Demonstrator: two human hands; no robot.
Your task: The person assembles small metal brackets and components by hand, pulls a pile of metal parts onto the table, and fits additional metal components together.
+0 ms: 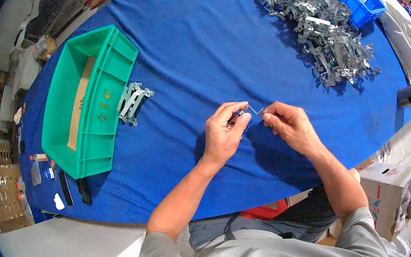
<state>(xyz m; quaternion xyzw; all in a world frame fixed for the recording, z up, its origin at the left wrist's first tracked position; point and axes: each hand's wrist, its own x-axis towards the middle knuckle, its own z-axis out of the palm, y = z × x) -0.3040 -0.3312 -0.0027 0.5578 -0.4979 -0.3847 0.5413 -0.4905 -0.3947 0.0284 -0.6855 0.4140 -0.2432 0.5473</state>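
The blue-covered tabletop (182, 47) bore a heap of metal brackets (326, 30) at far right. Nearer the person, the left hand (224, 135) had its fingers closed around a mostly hidden small piece (236, 119); the right hand (291, 125) pinched a thin bent metal part (257, 113) between the hands.

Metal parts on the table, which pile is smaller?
The small pile beside the green bin; the large heap beside the blue bin has far more pieces.

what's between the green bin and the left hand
In the head view, a small stack of metal pieces beside the green bin, then blue cloth up to the left hand.
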